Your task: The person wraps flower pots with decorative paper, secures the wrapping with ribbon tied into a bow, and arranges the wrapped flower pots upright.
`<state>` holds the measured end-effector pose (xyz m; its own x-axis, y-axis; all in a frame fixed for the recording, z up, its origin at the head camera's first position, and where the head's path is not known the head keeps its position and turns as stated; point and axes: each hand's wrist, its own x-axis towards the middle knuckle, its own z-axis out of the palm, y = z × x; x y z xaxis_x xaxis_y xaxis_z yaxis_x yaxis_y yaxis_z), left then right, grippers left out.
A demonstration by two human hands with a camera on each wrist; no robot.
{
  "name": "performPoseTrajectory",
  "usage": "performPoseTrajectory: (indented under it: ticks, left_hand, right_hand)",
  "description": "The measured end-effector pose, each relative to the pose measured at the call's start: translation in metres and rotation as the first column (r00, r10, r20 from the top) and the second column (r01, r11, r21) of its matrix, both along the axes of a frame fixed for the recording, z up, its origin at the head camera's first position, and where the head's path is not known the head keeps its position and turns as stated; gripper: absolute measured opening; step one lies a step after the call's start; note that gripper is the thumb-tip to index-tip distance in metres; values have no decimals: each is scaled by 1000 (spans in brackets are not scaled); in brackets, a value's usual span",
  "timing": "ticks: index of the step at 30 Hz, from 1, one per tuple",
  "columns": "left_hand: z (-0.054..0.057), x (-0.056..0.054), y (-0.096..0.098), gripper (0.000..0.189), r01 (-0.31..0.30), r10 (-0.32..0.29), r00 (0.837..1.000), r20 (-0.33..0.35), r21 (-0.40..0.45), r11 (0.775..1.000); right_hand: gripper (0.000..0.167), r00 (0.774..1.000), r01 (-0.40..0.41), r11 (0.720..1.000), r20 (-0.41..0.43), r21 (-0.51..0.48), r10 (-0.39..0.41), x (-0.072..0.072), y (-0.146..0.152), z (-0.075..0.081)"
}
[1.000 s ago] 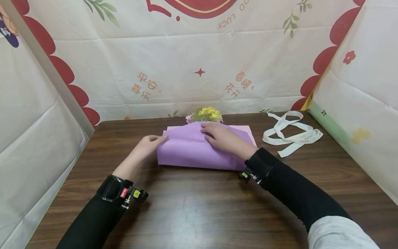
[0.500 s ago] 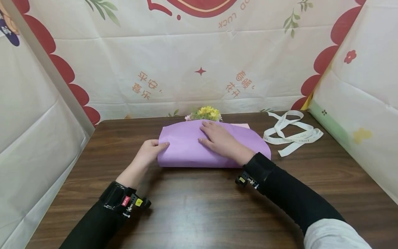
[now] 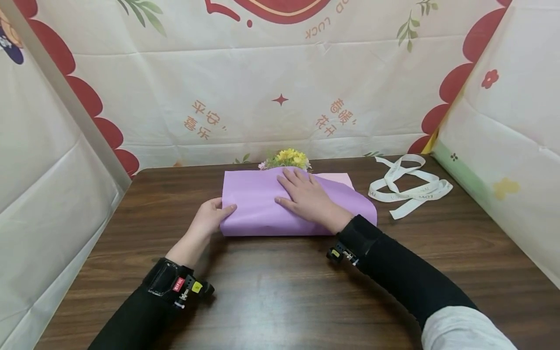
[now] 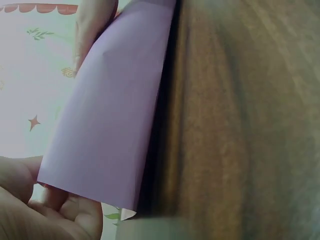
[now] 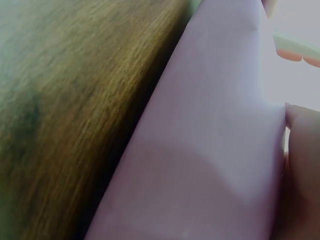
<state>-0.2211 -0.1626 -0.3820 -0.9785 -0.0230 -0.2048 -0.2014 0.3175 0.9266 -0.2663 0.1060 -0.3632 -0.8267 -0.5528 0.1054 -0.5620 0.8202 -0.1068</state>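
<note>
A sheet of purple wrapping paper (image 3: 258, 204) is folded over on the table, its rounded near fold facing me. My left hand (image 3: 207, 217) pinches the paper's left edge, thumb on top and fingers beneath, as the left wrist view also shows with the hand (image 4: 55, 205) at the paper's end. My right hand (image 3: 308, 199) lies flat across the top of the paper, fingers spread and straight. Behind the fold, yellow and pink flowers (image 3: 288, 158) poke out; their stems are hidden. A strip of pale pink paper (image 3: 339, 179) shows at the back right.
A loosely looped white ribbon with lettering (image 3: 409, 187) lies on the wooden table (image 3: 262, 291) to the right. Printed white cloth (image 3: 245, 78) hangs behind the table's far edge and along both sides.
The purple paper's folded-over flap has been drawn flatter and squarer at the left. My left hand has shifted slightly down, and my right hand's fingers have spread on the paper.
</note>
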Motion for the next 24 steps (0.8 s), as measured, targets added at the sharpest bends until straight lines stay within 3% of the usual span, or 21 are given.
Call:
performPoseTrajectory:
  ticks: [9, 15, 24]
  left_hand:
    - [-8, 2, 2, 53, -47, 46, 999, 29, 19, 999]
    - [-9, 2, 2, 58, -47, 46, 999, 8, 33, 998]
    - [-15, -3, 3, 75, -55, 53, 997, -50, -54, 997]
  right_hand:
    - [71, 998, 12, 999, -62, 30, -10, 4, -5, 1]
    - [66, 995, 30, 999, -100, 34, -26, 7, -7, 0]
    - [76, 993, 81, 992, -98, 95, -72, 10, -8, 0]
